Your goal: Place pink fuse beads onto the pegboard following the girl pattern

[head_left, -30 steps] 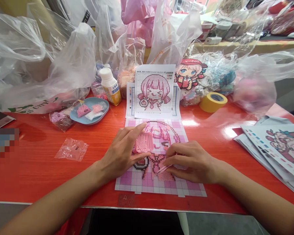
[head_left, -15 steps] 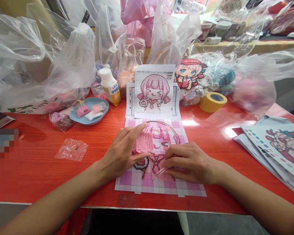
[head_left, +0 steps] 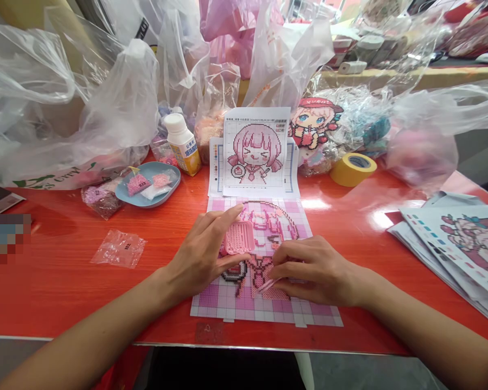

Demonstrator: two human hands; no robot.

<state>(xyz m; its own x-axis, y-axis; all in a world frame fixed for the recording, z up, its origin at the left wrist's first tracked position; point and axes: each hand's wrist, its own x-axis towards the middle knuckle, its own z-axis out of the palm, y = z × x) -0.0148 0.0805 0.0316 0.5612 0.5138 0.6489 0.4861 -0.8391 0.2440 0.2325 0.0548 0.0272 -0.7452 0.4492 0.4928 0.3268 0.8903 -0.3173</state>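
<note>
My left hand (head_left: pixel 205 246) grips a small pink bead tray (head_left: pixel 239 237) with ridged rows and beads inside, thumb below and fingers on its far side. It is held over a pink-and-white checked pegboard (head_left: pixel 211 303). Brown, pink and salmon fuse beads on the board form part of a girl's figure. Pinched in my right hand (head_left: pixel 313 271) are pink tweezers (head_left: pixel 266 285), their tips low over the beaded part near the bow. My right fingers hide some of the board. A printed pixel pattern (head_left: pixel 254 151) of the girl leans upright behind the board.
At left are a blue dish (head_left: pixel 150 201) with bead packets, a white bottle (head_left: pixel 181 143) and a flat plastic bag (head_left: pixel 120 248). On the right lie yellow tape (head_left: pixel 353 169) and printed sheets (head_left: pixel 455 254). Plastic bags (head_left: pixel 126 92) crowd the back. The table's front edge (head_left: pixel 179 344) is near me.
</note>
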